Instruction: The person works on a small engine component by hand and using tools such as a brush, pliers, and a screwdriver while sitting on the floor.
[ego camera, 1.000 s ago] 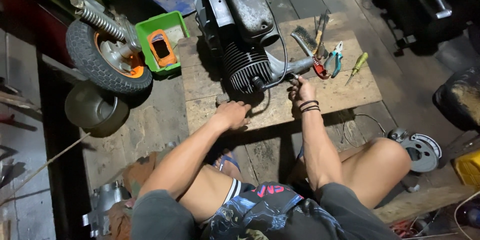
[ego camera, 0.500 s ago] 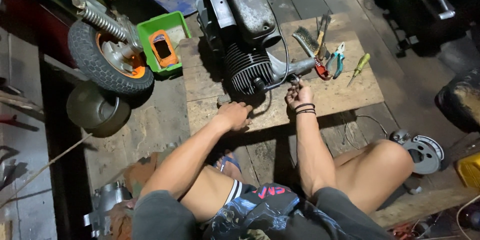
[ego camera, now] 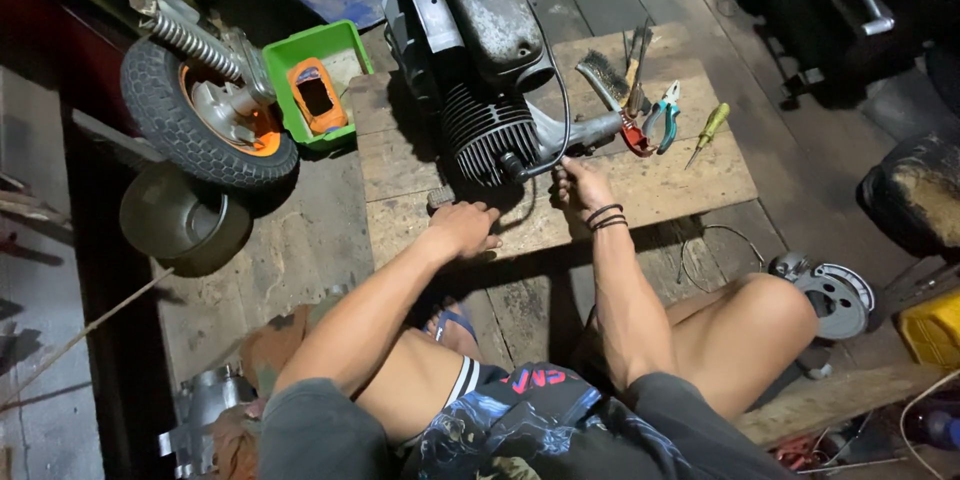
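A grey scooter engine with black cooling fins stands on a low wooden board. My left hand rests on the board just below the fins, closed over a small dark part. My right hand, with black bands at the wrist, pinches the black cable that loops from the engine, beside the grey exhaust stub.
A wire brush, pliers, a red tool and a yellow-green screwdriver lie on the board's right. A green tray and a small wheel sit left. A round metal plate lies right.
My right hand has shifted slightly along the cable by the engine. My left hand has stayed on the board below the fins.
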